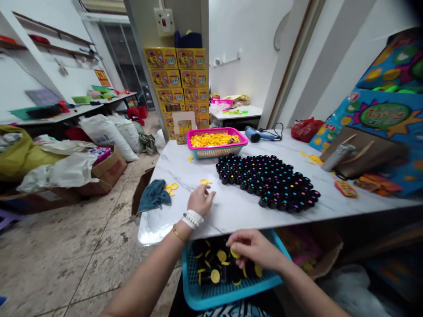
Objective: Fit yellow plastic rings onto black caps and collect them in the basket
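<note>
My left hand (200, 201) is over the white table with thumb and fingers apart. Just beyond its fingertips lies a small yellow plastic ring piece (205, 181); I cannot tell whether they touch. My right hand (256, 250) is closed on a black container with a yellow cap (235, 252), above a blue basket (193, 299) below the table's edge. Several more black containers with yellow caps (215, 276) lie jumbled in the basket. On the table, a dense group of upright black containers (267, 176) shows coloured dots on top.
A pink basket (245, 141) of yellow pieces stands at the back, before stacked yellow boxes (165, 79). A blue cloth (153, 196) lies on the left. A blue heat-gun-like tool (259, 134), paper bag (363, 149) and silver bottle (339, 157) are farther right.
</note>
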`<act>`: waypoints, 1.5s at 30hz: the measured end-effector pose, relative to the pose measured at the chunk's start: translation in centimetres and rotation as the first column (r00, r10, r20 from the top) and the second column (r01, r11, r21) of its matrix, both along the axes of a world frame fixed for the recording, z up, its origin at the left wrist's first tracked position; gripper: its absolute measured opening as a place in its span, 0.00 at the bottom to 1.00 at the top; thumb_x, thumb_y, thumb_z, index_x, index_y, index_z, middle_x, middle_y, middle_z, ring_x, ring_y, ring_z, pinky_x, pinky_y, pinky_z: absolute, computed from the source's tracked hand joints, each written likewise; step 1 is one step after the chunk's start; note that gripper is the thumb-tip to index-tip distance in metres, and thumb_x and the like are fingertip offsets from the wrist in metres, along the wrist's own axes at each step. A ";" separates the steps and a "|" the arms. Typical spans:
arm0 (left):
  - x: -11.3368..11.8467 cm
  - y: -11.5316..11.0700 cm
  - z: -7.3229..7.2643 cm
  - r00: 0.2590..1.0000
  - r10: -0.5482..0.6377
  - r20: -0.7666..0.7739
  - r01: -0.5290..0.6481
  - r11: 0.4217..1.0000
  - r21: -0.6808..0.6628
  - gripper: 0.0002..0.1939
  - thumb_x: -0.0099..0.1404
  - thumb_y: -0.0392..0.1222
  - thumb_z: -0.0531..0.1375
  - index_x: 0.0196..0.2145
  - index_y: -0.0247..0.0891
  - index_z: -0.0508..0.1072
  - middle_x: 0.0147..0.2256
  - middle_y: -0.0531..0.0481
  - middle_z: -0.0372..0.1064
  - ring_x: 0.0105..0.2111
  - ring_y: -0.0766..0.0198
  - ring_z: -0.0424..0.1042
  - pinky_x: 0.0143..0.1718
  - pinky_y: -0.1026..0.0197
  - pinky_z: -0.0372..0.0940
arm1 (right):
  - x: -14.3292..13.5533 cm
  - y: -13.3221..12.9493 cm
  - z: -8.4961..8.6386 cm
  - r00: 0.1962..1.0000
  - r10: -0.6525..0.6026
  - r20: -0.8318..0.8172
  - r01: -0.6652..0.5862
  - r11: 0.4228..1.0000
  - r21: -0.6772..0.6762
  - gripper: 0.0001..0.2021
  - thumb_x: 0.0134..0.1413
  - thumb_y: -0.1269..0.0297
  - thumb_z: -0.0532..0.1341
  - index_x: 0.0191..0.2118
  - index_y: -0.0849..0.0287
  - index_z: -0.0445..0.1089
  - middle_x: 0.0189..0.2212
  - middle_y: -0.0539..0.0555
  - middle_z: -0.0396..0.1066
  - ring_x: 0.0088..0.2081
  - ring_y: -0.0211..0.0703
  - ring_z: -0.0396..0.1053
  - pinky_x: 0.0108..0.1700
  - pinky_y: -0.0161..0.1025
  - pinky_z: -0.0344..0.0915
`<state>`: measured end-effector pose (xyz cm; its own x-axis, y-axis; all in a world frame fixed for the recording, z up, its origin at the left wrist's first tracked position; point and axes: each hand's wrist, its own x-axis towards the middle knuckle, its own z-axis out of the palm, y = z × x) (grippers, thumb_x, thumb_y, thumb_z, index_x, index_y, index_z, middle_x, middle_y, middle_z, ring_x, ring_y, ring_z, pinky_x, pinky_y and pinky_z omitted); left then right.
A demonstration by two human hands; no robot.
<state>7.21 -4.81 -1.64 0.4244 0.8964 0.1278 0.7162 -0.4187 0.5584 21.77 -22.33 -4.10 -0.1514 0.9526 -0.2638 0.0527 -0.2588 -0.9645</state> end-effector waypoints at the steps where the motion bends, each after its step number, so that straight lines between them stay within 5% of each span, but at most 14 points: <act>1: -0.1 1.3 0.2 0.999 0.018 -0.031 -0.016 0.998 0.061 0.17 0.66 0.44 0.57 0.50 0.35 0.69 0.46 0.40 0.69 0.44 0.58 0.71 0.50 0.56 0.63 | -0.3 -1.0 -0.6 0.998 -0.019 0.053 0.019 1.000 0.002 0.10 0.53 0.60 0.61 0.37 0.62 0.73 0.20 0.47 0.70 0.20 0.36 0.71 0.24 0.32 0.68; 3: -0.1 3.6 0.5 0.993 0.023 -0.116 -0.007 0.990 0.138 0.16 0.62 0.39 0.61 0.48 0.35 0.71 0.49 0.39 0.66 0.49 0.54 0.68 0.53 0.54 0.60 | -0.6 -2.4 -1.5 0.986 -0.051 0.158 0.048 0.999 0.018 0.11 0.54 0.62 0.60 0.40 0.60 0.74 0.19 0.47 0.69 0.18 0.35 0.69 0.21 0.31 0.66; 6: 0.6 5.1 0.0 0.970 -0.017 -0.243 0.062 0.981 0.182 0.08 0.64 0.37 0.57 0.37 0.33 0.75 0.40 0.39 0.69 0.43 0.54 0.69 0.47 0.54 0.63 | -0.2 -3.1 -1.5 0.951 -0.145 0.272 0.113 0.985 0.130 0.13 0.57 0.62 0.59 0.46 0.57 0.74 0.20 0.45 0.65 0.17 0.36 0.68 0.17 0.30 0.62; 8: 1.6 4.2 -0.7 0.953 -0.048 -0.301 0.117 0.970 0.215 0.11 0.67 0.37 0.53 0.36 0.31 0.74 0.37 0.39 0.68 0.39 0.54 0.69 0.42 0.55 0.65 | 0.7 -2.9 -0.8 0.898 -0.294 0.327 0.205 0.938 0.280 0.12 0.58 0.61 0.59 0.45 0.56 0.74 0.23 0.47 0.65 0.22 0.37 0.70 0.22 0.32 0.65; 12: 3.2 0.8 -1.8 0.925 -0.121 -0.359 0.237 0.924 0.300 0.09 0.67 0.35 0.52 0.38 0.30 0.72 0.39 0.38 0.66 0.43 0.52 0.66 0.42 0.54 0.65 | 2.7 -2.0 0.3 0.705 -0.609 0.365 0.375 0.756 0.537 0.10 0.60 0.63 0.58 0.43 0.57 0.75 0.30 0.52 0.67 0.29 0.40 0.69 0.33 0.36 0.68; 15: 3.4 -0.9 -2.0 0.916 -0.150 -0.371 0.282 0.900 0.333 0.06 0.65 0.36 0.55 0.38 0.31 0.71 0.40 0.39 0.65 0.43 0.51 0.65 0.44 0.54 0.65 | 3.3 -1.2 0.4 0.640 -0.671 0.375 0.358 0.692 0.627 0.11 0.60 0.66 0.57 0.45 0.58 0.74 0.36 0.55 0.67 0.29 0.39 0.69 0.36 0.38 0.69; 18: 3.3 -2.1 -2.1 0.903 -0.186 -0.387 0.326 0.883 0.338 0.05 0.67 0.35 0.54 0.35 0.32 0.69 0.38 0.40 0.65 0.41 0.54 0.66 0.43 0.55 0.66 | 3.5 -0.2 0.2 0.639 -0.655 0.403 0.289 0.690 0.664 0.12 0.60 0.67 0.57 0.48 0.58 0.72 0.43 0.57 0.66 0.28 0.37 0.69 0.38 0.39 0.69; 21: 3.6 -3.8 -2.1 0.882 -0.352 -0.312 0.445 0.840 0.310 0.07 0.68 0.34 0.51 0.34 0.34 0.67 0.37 0.43 0.65 0.39 0.57 0.66 0.43 0.56 0.66 | 3.7 0.9 -0.1 0.643 -0.594 0.483 0.205 0.742 0.638 0.16 0.59 0.68 0.58 0.53 0.55 0.69 0.55 0.60 0.62 0.29 0.36 0.70 0.42 0.42 0.70; 24: 4.2 -5.5 -1.7 0.851 -0.516 -0.095 0.522 0.814 0.253 0.09 0.70 0.34 0.48 0.34 0.36 0.66 0.36 0.44 0.66 0.39 0.58 0.66 0.43 0.56 0.65 | 4.3 1.7 -0.3 0.647 -0.546 0.532 0.142 0.771 0.620 0.15 0.59 0.70 0.58 0.51 0.56 0.70 0.53 0.60 0.66 0.42 0.46 0.71 0.49 0.45 0.67; 27: 4.9 -6.4 -0.8 0.838 -0.530 0.132 0.525 0.848 0.073 0.08 0.70 0.38 0.48 0.35 0.37 0.65 0.34 0.46 0.68 0.36 0.61 0.68 0.40 0.59 0.65 | 5.0 1.6 -0.1 0.705 -0.528 0.474 0.172 0.775 0.608 0.08 0.60 0.69 0.57 0.42 0.57 0.71 0.41 0.57 0.71 0.42 0.46 0.71 0.45 0.42 0.67; 32: 6.5 -6.6 -0.1 0.788 -0.499 0.360 0.597 0.762 -0.252 0.14 0.71 0.47 0.48 0.33 0.38 0.67 0.31 0.50 0.71 0.31 0.65 0.69 0.35 0.63 0.64 | 5.9 -1.0 0.3 0.827 -0.505 0.246 0.364 0.815 0.450 0.04 0.60 0.62 0.58 0.36 0.55 0.66 0.33 0.52 0.71 0.29 0.38 0.68 0.31 0.35 0.66; 37: 11.3 -6.7 -1.0 0.933 -0.287 0.217 0.314 0.944 -0.102 0.16 0.61 0.54 0.61 0.35 0.37 0.68 0.29 0.51 0.69 0.28 0.65 0.67 0.33 0.61 0.63 | 7.1 -3.8 -0.4 0.790 -0.613 -0.011 0.605 0.775 0.183 0.11 0.55 0.56 0.62 0.32 0.56 0.62 0.22 0.47 0.65 0.21 0.33 0.60 0.21 0.30 0.57; 41: 14.8 -6.6 -1.1 0.960 -0.271 0.075 0.273 0.962 -0.021 0.22 0.54 0.52 0.67 0.42 0.37 0.70 0.32 0.50 0.69 0.32 0.60 0.68 0.35 0.59 0.63 | 7.8 -5.2 -0.5 0.733 -0.678 -0.051 0.680 0.731 0.055 0.15 0.47 0.53 0.67 0.31 0.57 0.65 0.18 0.43 0.59 0.17 0.30 0.53 0.16 0.30 0.49; 45: 13.7 -6.3 -0.9 0.949 -0.310 0.050 0.309 0.951 0.030 0.13 0.56 0.44 0.65 0.39 0.39 0.73 0.35 0.49 0.68 0.32 0.62 0.68 0.36 0.61 0.64 | 7.7 -5.8 -0.2 0.733 -0.674 -0.091 0.680 0.730 0.064 0.15 0.44 0.54 0.70 0.29 0.59 0.67 0.19 0.45 0.61 0.19 0.31 0.55 0.19 0.30 0.53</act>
<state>20.94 -11.16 -2.58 0.6725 0.7189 0.1761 0.5188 -0.6276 0.5805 29.47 -28.18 -4.31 0.5308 0.8265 -0.1877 -0.1599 -0.1198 -0.9798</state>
